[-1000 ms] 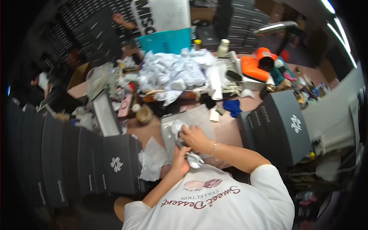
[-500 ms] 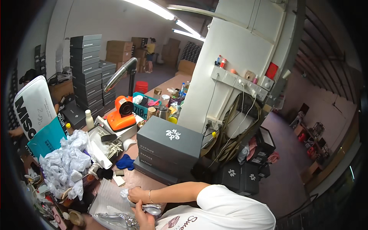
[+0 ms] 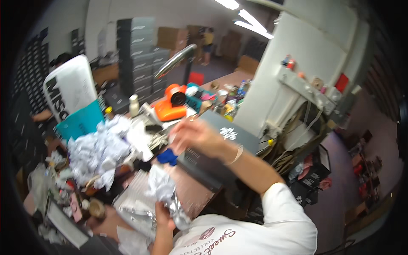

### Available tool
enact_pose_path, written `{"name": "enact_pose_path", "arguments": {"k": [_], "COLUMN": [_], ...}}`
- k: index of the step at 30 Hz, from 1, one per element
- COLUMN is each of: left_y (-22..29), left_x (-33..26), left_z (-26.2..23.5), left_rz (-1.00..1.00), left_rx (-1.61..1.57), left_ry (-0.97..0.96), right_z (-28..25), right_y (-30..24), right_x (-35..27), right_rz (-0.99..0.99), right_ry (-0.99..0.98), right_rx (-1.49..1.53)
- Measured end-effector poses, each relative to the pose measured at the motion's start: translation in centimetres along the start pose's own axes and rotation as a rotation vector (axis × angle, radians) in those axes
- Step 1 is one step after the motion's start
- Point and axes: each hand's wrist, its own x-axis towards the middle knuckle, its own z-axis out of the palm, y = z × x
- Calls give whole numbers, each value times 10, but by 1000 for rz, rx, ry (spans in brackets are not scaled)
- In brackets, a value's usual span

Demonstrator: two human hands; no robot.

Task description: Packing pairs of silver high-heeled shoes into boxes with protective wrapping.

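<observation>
One silver shoe in hand with paper at it, another on the sheet

The work looks partway along. The left hand (image 3: 163, 217), low in the view, is closed around a silver shoe (image 3: 182, 217) and holds it in front of the shirt (image 3: 208, 238). A white wad (image 3: 160, 182) of paper stands out from the shoe's upper end, above the fingers; how much of it sits inside, if any, cannot be told. That part seems unfinished, since so much paper shows.

The right hand (image 3: 197, 137) hangs well apart from the shoe, in front of the grey boxes (image 3: 236, 134). It is blurred, its fingers loosely open, with nothing seen in its grip.

A second silver shoe (image 3: 139, 216) lies on the white sheet (image 3: 135, 187), just left of the left hand. It is partly covered by something clear or pale, and whether it has paper in it is too unclear to say. Neither shoe is in a box, so any boxing of this pair appears undone.

Plenty of paper is at hand: a big crumpled pile (image 3: 100, 146) lies beyond the sheet, with a blue cloth (image 3: 167, 157) to its right
</observation>
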Motion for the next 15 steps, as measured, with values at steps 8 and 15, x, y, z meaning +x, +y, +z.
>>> {"name": "enact_pose_path", "arguments": {"k": [8, 15], "left_y": [38, 41], "left_x": [-28, -53], "left_z": [7, -25], "left_rz": [158, 120], "left_rx": [56, 22], "left_ry": [2, 144], "right_z": [60, 152], "right_y": [9, 219], "right_x": [-4, 30], "right_rz": [-523, -279], "right_ry": [-64, -159], "right_rx": [-617, -385]}}
